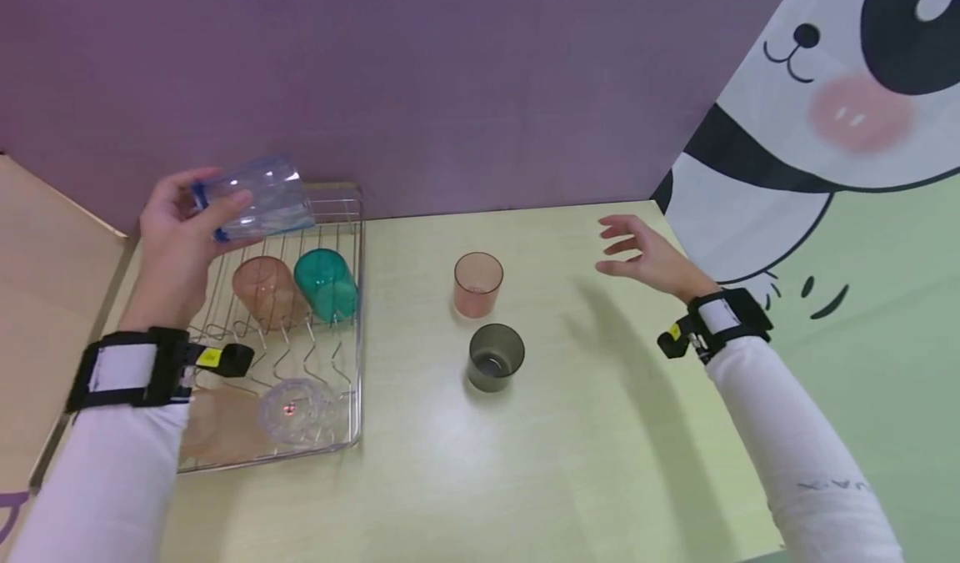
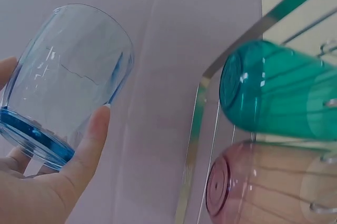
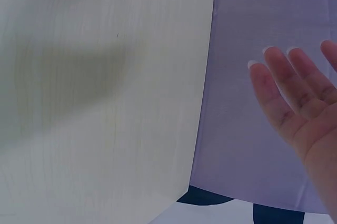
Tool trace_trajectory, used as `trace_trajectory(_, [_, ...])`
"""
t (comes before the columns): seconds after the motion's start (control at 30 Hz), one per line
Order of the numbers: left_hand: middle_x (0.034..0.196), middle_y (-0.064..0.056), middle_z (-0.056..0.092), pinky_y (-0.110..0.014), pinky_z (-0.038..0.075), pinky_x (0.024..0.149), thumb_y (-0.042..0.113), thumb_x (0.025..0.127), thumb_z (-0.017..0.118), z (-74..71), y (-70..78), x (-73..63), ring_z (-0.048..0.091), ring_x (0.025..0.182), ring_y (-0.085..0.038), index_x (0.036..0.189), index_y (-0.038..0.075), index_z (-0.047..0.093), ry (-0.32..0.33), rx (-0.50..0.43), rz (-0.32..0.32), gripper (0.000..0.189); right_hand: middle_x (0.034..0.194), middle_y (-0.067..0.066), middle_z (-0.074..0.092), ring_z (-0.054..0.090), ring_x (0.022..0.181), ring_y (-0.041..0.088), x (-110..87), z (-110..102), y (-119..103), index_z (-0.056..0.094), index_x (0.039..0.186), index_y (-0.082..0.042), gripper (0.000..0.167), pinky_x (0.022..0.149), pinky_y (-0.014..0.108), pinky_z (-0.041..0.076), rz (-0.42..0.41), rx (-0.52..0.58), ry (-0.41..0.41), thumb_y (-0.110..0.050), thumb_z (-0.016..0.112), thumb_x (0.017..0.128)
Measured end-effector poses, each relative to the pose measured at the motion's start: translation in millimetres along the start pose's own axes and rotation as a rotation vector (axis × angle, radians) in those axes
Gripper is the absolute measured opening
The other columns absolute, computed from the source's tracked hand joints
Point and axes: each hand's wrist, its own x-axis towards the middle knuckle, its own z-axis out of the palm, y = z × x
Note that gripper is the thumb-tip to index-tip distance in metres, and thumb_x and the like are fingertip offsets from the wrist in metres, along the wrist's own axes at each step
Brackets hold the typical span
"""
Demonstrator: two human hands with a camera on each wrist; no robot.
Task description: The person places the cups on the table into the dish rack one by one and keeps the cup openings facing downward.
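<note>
My left hand [image 1: 180, 233] grips a clear blue cup [image 1: 258, 198] near its base, above the back of a wire dish rack [image 1: 362, 296]. The cup is tilted on its side, its rim pointing right in the head view. Thumb and fingers wrap its lower part in the left wrist view. Below it in the rack lean a teal cup [image 1: 327, 286] and an orange-pink cup [image 1: 268, 288]. A clear cup [image 1: 292, 410] lies toward the rack's front. My right hand [image 1: 648, 256] hovers over the table's right side, fingers loosely spread, holding nothing.
On the table [image 1: 585, 463] a pink cup [image 1: 478, 286] and a grey cup [image 1: 495, 358] stand upright, mouths up, right of the rack. A purple panel [image 1: 480, 87] rises along the back edge. A panda picture [image 1: 847, 129] covers the right side.
</note>
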Motion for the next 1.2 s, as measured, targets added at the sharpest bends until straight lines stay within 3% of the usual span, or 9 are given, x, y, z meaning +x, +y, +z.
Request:
trace_trajectory(0.2, [0.115,0.000,0.043,-0.024,0.061,0.070,0.006,0.085,0.075,-12.6,2.9,0.6,0.051,0.102,-0.013,0.128,0.016,0.049,0.077,0.014,-0.043,0.051,0.144,0.016,0.044,0.051,0.127,0.034,-1.3,-1.5,3.5,0.033,0.149,-0.012,0.071,0.094,0.029,0.053,0.004,0.002,0.000,-0.019,0.071,0.090])
trace_trajectory(0.33, [0.119,0.003,0.043,-0.021,0.060,0.069,0.007,0.085,0.076,-20.2,3.9,1.4,0.052,0.104,-0.012,0.126,0.019,0.047,0.139,0.047,-0.060,0.052,0.144,0.017,0.044,0.051,0.127,0.035,-1.2,-2.3,8.0,0.033,0.149,-0.011,0.070,0.088,0.018,0.051,0.002,0.010,0.004,-0.017,0.071,0.090])
trace_trajectory(0.53, [0.118,0.004,0.046,-0.018,0.059,0.064,0.009,0.083,0.079,-28.7,3.0,4.1,0.055,0.101,-0.009,0.125,0.019,0.046,0.210,0.110,-0.055,0.054,0.143,0.019,0.046,0.052,0.127,0.036,-1.7,-5.3,14.9,0.033,0.149,-0.009,0.069,0.082,0.011,0.048,0.007,-0.004,0.018,-0.016,0.070,0.091])
trace_trajectory(0.87, [0.112,0.009,0.044,-0.012,0.053,0.059,0.010,0.083,0.079,-33.3,0.4,9.1,0.050,0.092,-0.006,0.123,0.023,0.046,0.293,0.271,-0.102,0.054,0.145,0.020,0.044,0.051,0.128,0.038,-3.2,-7.1,18.3,0.031,0.150,-0.010,0.072,0.101,0.051,0.048,0.024,-0.055,-0.001,-0.022,0.070,0.092])
trace_trajectory(0.93, [0.109,0.011,0.042,-0.010,0.051,0.059,0.013,0.083,0.079,-34.7,-0.5,11.2,0.047,0.090,-0.005,0.125,0.024,0.045,0.313,0.372,-0.120,0.055,0.145,0.020,0.044,0.051,0.128,0.039,-3.5,-7.3,19.3,0.030,0.151,-0.009,0.073,0.101,0.053,0.047,0.020,-0.061,-0.007,-0.023,0.070,0.092])
trace_trajectory(1.07, [0.112,0.018,0.038,-0.015,0.045,0.078,0.028,0.086,0.076,-37.8,-5.5,13.9,0.040,0.099,0.000,0.139,0.022,0.042,0.309,0.708,-0.140,0.063,0.145,0.021,0.043,0.049,0.129,0.039,-2.6,-6.6,20.1,0.030,0.150,-0.009,0.073,0.102,0.054,0.047,0.033,-0.075,-0.019,-0.027,0.070,0.092])
trace_trajectory(1.13, [0.123,0.013,0.039,-0.020,0.040,0.087,0.035,0.087,0.074,-38.9,-9.0,14.0,0.038,0.105,-0.004,0.146,0.017,0.039,0.288,0.880,-0.129,0.071,0.145,0.020,0.043,0.048,0.130,0.039,-1.5,-5.4,20.5,0.031,0.150,-0.010,0.073,0.102,0.054,0.046,0.045,-0.085,-0.024,-0.029,0.070,0.091])
trace_trajectory(1.2, [0.135,-0.001,0.040,-0.029,0.038,0.093,0.038,0.087,0.073,-40.0,-11.8,13.3,0.038,0.114,-0.014,0.149,0.010,0.035,0.262,0.978,-0.109,0.078,0.145,0.021,0.043,0.048,0.130,0.039,-0.2,-3.9,20.3,0.031,0.149,-0.010,0.073,0.103,0.054,0.046,0.054,-0.092,-0.027,-0.029,0.071,0.090])
